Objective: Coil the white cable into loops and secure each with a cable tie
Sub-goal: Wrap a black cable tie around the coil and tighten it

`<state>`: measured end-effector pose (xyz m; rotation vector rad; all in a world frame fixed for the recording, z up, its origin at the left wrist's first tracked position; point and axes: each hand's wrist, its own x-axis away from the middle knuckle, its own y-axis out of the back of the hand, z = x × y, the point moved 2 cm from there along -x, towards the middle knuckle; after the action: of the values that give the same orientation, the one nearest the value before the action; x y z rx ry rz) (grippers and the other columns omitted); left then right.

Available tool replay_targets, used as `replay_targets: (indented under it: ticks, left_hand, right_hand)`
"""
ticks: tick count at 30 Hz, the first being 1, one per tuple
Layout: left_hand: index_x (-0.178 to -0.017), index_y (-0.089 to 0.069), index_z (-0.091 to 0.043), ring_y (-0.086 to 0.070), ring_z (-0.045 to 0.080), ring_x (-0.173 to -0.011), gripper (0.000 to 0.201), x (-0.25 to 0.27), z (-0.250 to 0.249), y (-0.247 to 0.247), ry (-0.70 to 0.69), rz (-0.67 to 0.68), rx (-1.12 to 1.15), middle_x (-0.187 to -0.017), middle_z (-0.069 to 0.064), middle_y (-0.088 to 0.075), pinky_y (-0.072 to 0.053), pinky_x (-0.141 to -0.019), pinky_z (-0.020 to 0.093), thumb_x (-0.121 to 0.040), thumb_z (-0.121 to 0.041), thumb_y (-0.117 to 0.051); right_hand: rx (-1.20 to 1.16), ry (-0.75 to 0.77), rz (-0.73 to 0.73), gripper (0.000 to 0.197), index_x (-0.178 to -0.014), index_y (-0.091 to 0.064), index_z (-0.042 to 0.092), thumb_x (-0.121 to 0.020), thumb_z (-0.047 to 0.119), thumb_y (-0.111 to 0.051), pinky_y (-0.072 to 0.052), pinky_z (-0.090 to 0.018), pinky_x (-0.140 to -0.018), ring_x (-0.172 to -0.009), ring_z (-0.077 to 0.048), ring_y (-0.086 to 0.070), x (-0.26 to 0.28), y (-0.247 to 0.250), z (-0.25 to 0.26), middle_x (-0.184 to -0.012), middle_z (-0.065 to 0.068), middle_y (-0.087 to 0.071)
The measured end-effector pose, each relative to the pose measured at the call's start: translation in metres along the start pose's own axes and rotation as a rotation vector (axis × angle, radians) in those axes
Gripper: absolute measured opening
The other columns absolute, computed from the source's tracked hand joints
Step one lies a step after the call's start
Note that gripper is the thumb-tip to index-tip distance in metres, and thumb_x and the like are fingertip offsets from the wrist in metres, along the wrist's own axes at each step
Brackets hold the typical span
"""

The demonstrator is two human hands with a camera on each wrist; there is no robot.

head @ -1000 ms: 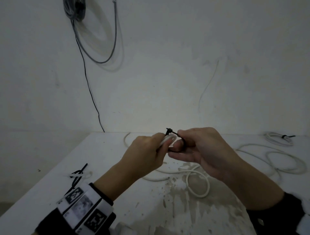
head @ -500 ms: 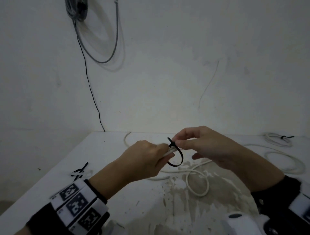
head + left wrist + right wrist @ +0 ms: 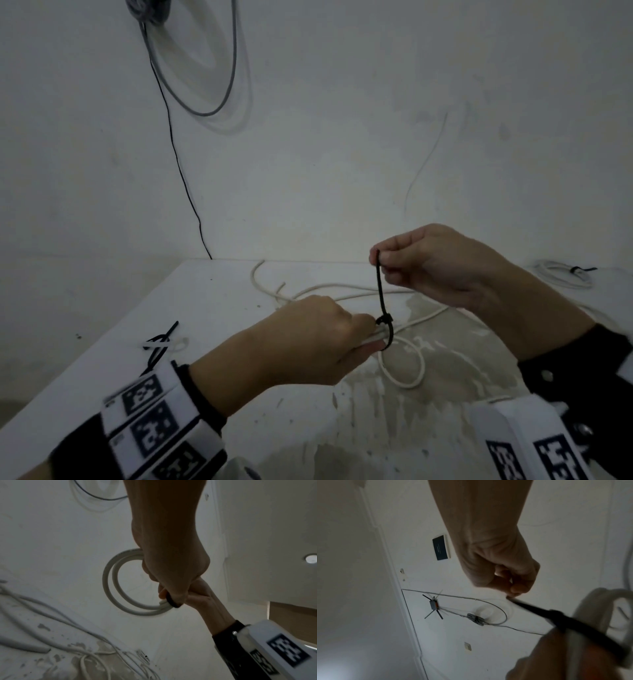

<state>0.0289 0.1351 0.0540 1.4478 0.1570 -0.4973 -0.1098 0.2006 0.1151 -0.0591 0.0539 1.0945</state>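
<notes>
Head view, left hand (image 3: 308, 337) hides coiled cable (image 3: 116, 586), tie (image 3: 381, 294) taut

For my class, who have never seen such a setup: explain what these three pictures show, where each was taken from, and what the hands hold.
No machine here: a person works with bare hands, wearing three cameras. The head view looks down at a white table; the other two look along each wrist. The left hand grips a small coil of white cable. The right hand pinches the tail of a black cable tie wrapped round that coil, drawn upward. More cable lies loose on the table, spare ties at left, and a tied coil at far right.
</notes>
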Motion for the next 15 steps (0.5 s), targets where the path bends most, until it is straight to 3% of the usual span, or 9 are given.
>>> replay_targets:
  ticks: [2,4,6,8,10,12,13,15]
  left_hand:
    - [-0.089,-0.057,-0.010,-0.050,0.021,-0.039,0.016,0.005,-0.010,-0.018,-0.062,0.096,0.023,-0.056,0.006,-0.058,-0.041,-0.038,0.024,-0.091,-0.019,-0.044]
    - [-0.089,-0.057,-0.009,-0.050,0.023,-0.040,0.014,0.011,-0.017,-0.030,-0.002,0.156,0.094,-0.058,0.008,-0.059,-0.042,-0.040,0.024,-0.091,-0.018,-0.046]
    - [-0.088,-0.059,-0.009,-0.051,0.021,-0.040,0.021,0.012,-0.011,-0.032,0.083,0.103,0.111,-0.059,0.007,-0.061,-0.040,-0.040,0.021,-0.092,-0.022,-0.042]
    - [-0.087,-0.062,-0.008,-0.052,0.018,-0.039,0.030,0.009,-0.001,-0.025,0.108,0.017,0.081,-0.057,0.005,-0.061,-0.039,-0.040,0.019,-0.092,-0.025,-0.038]
    - [-0.088,-0.063,-0.007,-0.054,0.017,-0.040,0.032,0.003,0.008,-0.016,0.098,-0.012,0.038,-0.060,0.005,-0.063,-0.041,-0.040,0.019,-0.092,-0.026,-0.037]
    - [-0.091,-0.064,-0.007,-0.055,0.018,-0.041,0.033,0.000,0.012,-0.011,0.069,0.010,-0.022,-0.061,0.005,-0.065,-0.041,-0.040,0.020,-0.092,-0.027,-0.038]
    - [-0.090,-0.064,-0.007,-0.054,0.018,-0.039,0.033,-0.001,0.014,-0.009,0.055,0.028,-0.054,-0.060,0.005,-0.065,-0.039,-0.040,0.019,-0.091,-0.028,-0.038]
    - [-0.087,-0.064,-0.007,-0.052,0.017,-0.035,0.034,-0.001,0.018,-0.006,0.035,0.057,-0.091,-0.054,0.004,-0.063,-0.032,-0.039,0.016,-0.090,-0.028,-0.037]
  right_hand:
    - [-0.101,0.119,-0.172,0.028,-0.063,-0.050,0.004,-0.082,-0.016,-0.054,-0.043,-0.015,-0.041,-0.050,-0.008,-0.056,-0.004,0.011,0.011,-0.075,-0.014,-0.062]
    - [0.129,0.245,-0.156,0.025,-0.065,-0.055,0.008,-0.083,-0.009,-0.058,-0.046,-0.016,-0.043,-0.063,-0.004,-0.060,-0.001,0.020,0.025,-0.079,-0.006,-0.066]
    - [0.498,0.277,0.066,0.020,-0.077,-0.066,0.011,-0.086,-0.005,-0.057,-0.051,-0.018,-0.052,-0.071,-0.001,-0.060,0.003,0.020,0.027,-0.087,0.005,-0.069]
    - [0.844,0.289,0.308,0.030,-0.098,-0.070,0.024,-0.088,0.000,-0.056,-0.053,-0.020,-0.071,-0.089,0.002,-0.061,0.006,0.015,0.016,-0.109,0.016,-0.066]
    - [1.062,0.323,0.503,0.043,-0.112,-0.064,0.040,-0.089,0.005,-0.057,-0.041,-0.013,-0.090,-0.112,0.012,-0.048,0.006,0.008,0.001,-0.130,0.026,-0.053]
    - [1.154,0.387,0.556,0.039,-0.114,-0.063,0.041,-0.090,0.011,-0.059,-0.028,-0.004,-0.093,-0.114,0.021,-0.034,0.006,0.004,-0.006,-0.136,0.029,-0.045]
    - [1.227,0.428,0.541,0.033,-0.112,-0.065,0.039,-0.090,0.016,-0.060,-0.025,-0.008,-0.097,-0.113,0.018,-0.031,0.005,0.003,-0.006,-0.134,0.029,-0.046]
    - [1.462,0.493,0.501,0.023,-0.106,-0.068,0.040,-0.090,0.027,-0.060,-0.016,-0.031,-0.108,-0.119,0.001,-0.024,0.006,0.000,-0.005,-0.127,0.031,-0.046]
